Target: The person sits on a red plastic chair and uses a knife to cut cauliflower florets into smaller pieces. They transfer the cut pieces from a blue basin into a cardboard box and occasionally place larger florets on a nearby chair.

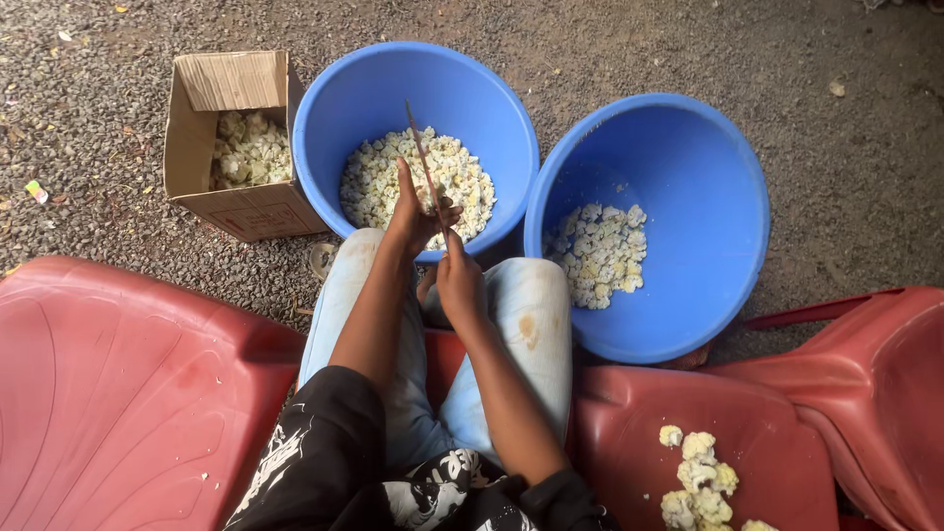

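- Knife: right hand grips its handle; left hand pinches something small and hidden beside the blade.
- Blade could likely nick the fingers, they sit so close.
- Cut pieces may miss the blue tub below.

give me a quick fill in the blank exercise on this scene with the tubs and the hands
1. Both tubs, the left tub and the right tub, are coloured ____.
2. The left hand and right hand hold a thin ____ over the left tub.
3. Left of the tubs, a ____ box holds more pale florets.
4. A small heap of florets lies on a ____ plastic chair.

Missing words: blue; stick; cardboard; red
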